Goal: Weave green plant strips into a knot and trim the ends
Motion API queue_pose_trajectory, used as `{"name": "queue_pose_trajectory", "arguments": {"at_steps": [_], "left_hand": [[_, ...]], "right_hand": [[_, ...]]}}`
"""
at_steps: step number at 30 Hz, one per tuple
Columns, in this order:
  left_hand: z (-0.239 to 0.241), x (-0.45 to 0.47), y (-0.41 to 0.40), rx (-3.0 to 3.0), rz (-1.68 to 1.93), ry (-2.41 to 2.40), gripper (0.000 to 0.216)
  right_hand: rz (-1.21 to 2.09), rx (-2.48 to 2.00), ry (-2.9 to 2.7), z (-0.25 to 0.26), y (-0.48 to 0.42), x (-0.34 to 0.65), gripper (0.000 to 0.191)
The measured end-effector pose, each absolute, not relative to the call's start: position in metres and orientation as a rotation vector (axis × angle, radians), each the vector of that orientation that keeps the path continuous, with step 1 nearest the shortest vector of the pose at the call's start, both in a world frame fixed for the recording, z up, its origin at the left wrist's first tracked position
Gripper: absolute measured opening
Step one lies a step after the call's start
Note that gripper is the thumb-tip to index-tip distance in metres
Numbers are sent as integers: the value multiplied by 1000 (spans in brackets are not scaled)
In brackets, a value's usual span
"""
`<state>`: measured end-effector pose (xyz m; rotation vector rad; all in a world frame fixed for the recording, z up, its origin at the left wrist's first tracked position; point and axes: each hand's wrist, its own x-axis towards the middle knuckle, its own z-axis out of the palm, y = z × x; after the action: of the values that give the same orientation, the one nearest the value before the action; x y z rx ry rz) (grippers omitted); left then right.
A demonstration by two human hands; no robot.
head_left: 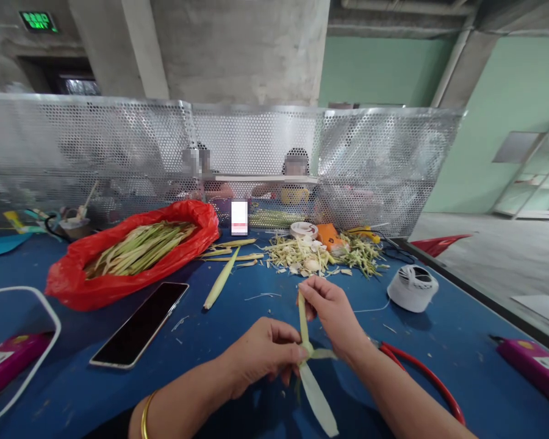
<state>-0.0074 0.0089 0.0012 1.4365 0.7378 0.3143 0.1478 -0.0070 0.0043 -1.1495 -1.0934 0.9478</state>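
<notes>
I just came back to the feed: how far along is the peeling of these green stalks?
Done: a heap of peelings lies at the far side of the blue table. In hand: the left hand and right hand hold one stalk, with a strip hanging loose below. Left: the red bag holds many stalks, and a few loose ones lie beside it.
</notes>
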Motion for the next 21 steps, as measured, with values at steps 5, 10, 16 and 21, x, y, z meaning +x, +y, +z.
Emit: {"name": "queue_pose_trajectory", "arguments": {"at_steps": [5,10,16,21], "left_hand": [[0,-9,3,1420,187,734,14],[1,-6,1,1398,206,784,15],[9,-11,20,1228,683,948,27],[9,-17,28,1166,837,963,27]], "right_hand": [[924,-1203,-1178,-4,-7,141,28],[845,-1289,-1212,-16,0,145,28],[698,-1365,-1030,4,-1,165,46],[892,-1404,-1409,4,-10,155,43]]}}
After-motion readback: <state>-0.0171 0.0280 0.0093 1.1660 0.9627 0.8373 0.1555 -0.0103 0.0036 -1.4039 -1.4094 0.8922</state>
